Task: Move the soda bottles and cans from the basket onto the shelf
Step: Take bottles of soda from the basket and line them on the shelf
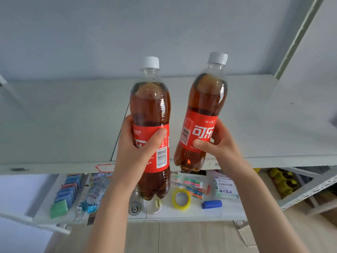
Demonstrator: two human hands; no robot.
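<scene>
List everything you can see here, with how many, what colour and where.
upper shelf: one, white, across the middle.
lower shelf: one, white, beneath it.
left cola bottle: one, brown drink, red label, white cap, held up before the upper shelf.
right cola bottle: one, same colours, tilted, beside it.
can: one, silver top, lower shelf, below the left cola bottle.
tape roll: one, yellow, lower shelf.
small block: one, blue, right of the tape roll.
packets: several, blue and green, lower shelf's left end.
printed box: one, white, lower shelf, right.
left hand: one, grip round the left cola bottle's label.
right hand: one, grip round the right cola bottle's label.
</scene>
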